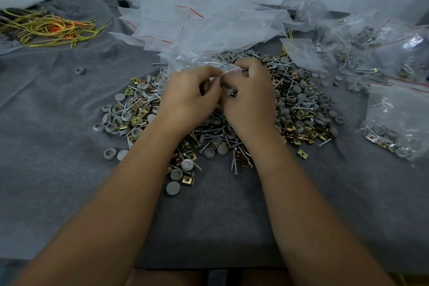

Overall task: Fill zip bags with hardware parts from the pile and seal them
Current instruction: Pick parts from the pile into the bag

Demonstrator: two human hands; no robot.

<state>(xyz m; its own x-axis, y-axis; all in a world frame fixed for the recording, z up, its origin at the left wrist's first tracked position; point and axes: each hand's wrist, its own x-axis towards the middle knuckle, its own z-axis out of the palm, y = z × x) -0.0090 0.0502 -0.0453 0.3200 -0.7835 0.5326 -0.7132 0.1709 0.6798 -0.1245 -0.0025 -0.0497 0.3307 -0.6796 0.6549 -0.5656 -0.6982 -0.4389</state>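
Grey felt table (58, 123), white wall behind. Empty bags (197, 21) heaped at back; filled bags (399, 121) right. Pile (301, 104) of screws, grey caps, brass clips at centre. Left hand (190, 93) and right hand (250, 90) over pile, both pinching zip bag (228, 72) at red strip; bag body mostly hidden. Judged step: sealing. Do well: align tracks, press end to end, keep parts clear of zip.
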